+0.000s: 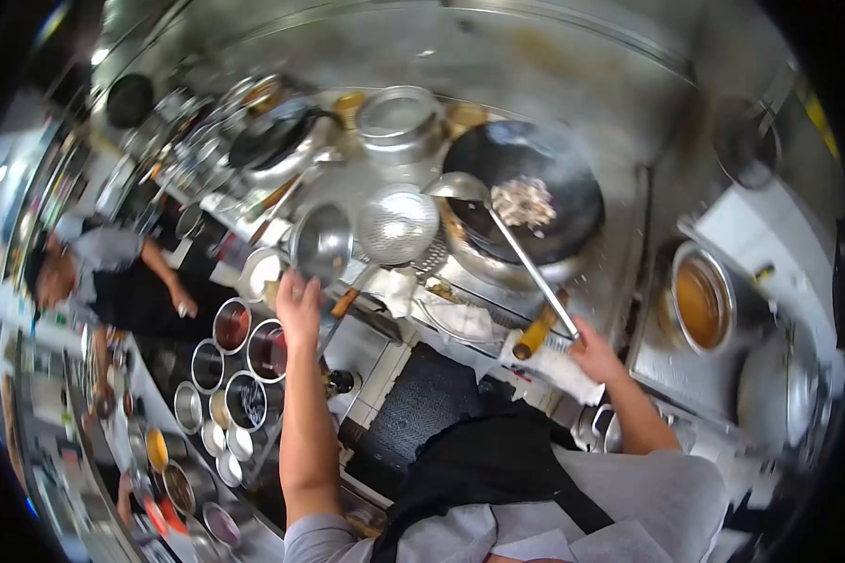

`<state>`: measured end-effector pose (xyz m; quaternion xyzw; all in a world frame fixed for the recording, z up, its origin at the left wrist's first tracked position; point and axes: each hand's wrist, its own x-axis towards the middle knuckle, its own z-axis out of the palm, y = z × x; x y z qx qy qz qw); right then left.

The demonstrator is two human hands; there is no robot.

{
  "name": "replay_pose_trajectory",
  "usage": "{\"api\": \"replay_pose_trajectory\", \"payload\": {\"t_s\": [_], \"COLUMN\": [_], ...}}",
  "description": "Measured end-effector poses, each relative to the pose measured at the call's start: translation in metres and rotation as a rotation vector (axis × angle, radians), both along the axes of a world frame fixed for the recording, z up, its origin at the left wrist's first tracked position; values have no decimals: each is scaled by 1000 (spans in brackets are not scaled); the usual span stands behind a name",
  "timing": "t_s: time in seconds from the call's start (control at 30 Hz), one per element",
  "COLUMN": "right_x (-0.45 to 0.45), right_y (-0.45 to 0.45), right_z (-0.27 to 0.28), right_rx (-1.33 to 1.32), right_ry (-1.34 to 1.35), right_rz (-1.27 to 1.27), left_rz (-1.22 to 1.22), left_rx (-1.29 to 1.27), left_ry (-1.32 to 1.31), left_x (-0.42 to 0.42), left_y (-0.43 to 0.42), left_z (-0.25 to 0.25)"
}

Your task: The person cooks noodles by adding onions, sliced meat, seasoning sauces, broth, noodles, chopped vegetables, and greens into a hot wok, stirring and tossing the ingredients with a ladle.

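Note:
My right hand (593, 350) is closed around the end of a long-handled ladle (526, 253). The ladle's bowl hangs over the left rim of a black wok (573, 220), where pale sliced pieces of food (523, 203) lie and steam rises. On the left, my left hand (299, 305) has its fingers curled at the near rim of a metal bowl (322, 242), seemingly gripping it; the fingertips are blurred. Just right of that bowl sits a perforated strainer (397, 223), and a wooden handle (345, 302) shows beside my left hand.
A yellow-brown wok handle (535, 336) and white cloths (465, 321) lie along the stove's front edge. Several seasoning pots (246, 399) stand at left, near a co-worker (103, 272). At right is a pot of brown liquid (702, 302). A lidded pot (399, 122) stands behind.

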<state>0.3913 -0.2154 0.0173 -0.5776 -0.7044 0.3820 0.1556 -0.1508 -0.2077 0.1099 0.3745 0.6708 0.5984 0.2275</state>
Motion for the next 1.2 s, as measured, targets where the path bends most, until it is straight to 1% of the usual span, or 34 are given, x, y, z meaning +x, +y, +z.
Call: {"api": "replay_pose_trajectory", "payload": {"t_s": [0.07, 0.1, 0.13, 0.17, 0.2, 0.27, 0.3, 0.33, 0.4, 0.47, 0.5, 0.53, 0.57, 0.6, 0.63, 0.67, 0.7, 0.73, 0.8, 0.83, 0.87, 0.9, 0.93, 0.97, 1.0, 1.03, 1.07, 1.1, 1.13, 1.2], "right_x": [24, 27, 28, 30, 33, 30, 27, 17, 19, 28, 29, 21, 13, 2, -8, -19, -33, -48, -84, -103, -123, -143, -163, -184, -207, -232, -257, -283, -308, -350], "right_y": [-23, -34, -44, -54, -61, -71, -74, -78, -81, -83, -85, -81, -80, -75, -69, -60, -49, -38, -14, -6, 0, 3, 3, 1, -3, -6, -10, -13, -16, -27], "right_z": [23, 31, 36, 40, 27, 13, 7, 16, 4, -14, -16, -2, 16, 25, 29, 30, 26, 27, 36, 44, 47, 49, 51, 50, 49, 48, 44, 38, 31, 21], "right_rx": [242, 251, 207, 165, 173, 169, 92, 74, 65, 221, 153, 83, -49, -64, -146, -239, -271, -305, -528, -626, -642, -780, -918, -973, -982, -1002, -1023, -982, -940, -770], "right_ry": [-164, -174, -200, -226, -247, -208, -160, -68, 1, 7, 97, 187, 346, 346, 478, 603, 599, 590, 585, 618, 604, 611, 613, 592, 576, 595, 617, 560, 505, 368], "right_rz": [-37, -63, -136, -205, -256, -312, -355, -413, -445, -362, -360, -353, -319, -277, -177, -70, 60, 130, 349, 420, 464, 551, 633, 658, 682, 724, 760, 786, 808, 801], "left_rz": [-22, -48, -64, -55, -39, -196, -308, -412, -350, -292, -290, -283, -223, -153, -117, -65, -30, 9, 143, 203, 253, 295, 306, 345, 392, 439, 484, 558, 640, 804], "left_rx": [269, 304, 343, 378, 407, 264, 181, 97, 94, 80, 12, -55, -3, 46, -17, -12, 50, 118, 82, 39, -2, -143, -102, -133, -130, -147, -103, -92, -28, 97], "left_ry": [630, 624, 621, 654, 684, 617, 672, 728, 700, 685, 630, 574, 511, 449, 147, -84, -147, -204, -183, -204, -228, -103, -86, -111, -164, -253, -288, -392, -464, -572], "left_x": [31, 52, 74, 95, 118, 174, 189, 195, 183, 162, 148, 132, 111, 87, 68, 52, 35, 17, -2, -4, -2, -6, 8, 18, 32, 39, 44, 52, 57, 59], "left_y": [60, 80, 98, 119, 137, 151, 154, 158, 169, 156, 139, 125, 112, 100, 80, 54, 25, -7, -77, -111, -142, -176, -206, -235, -260, -290, -321, -346, -374, -427], "left_z": [26, 44, 58, 55, 43, 19, -4, -29, -72, -78, -72, -68, -77, -94, -94, -97, -96, -95, -90, -86, -84, -95, -90, -92, -89, -105, -129, -134, -141, -145]}}
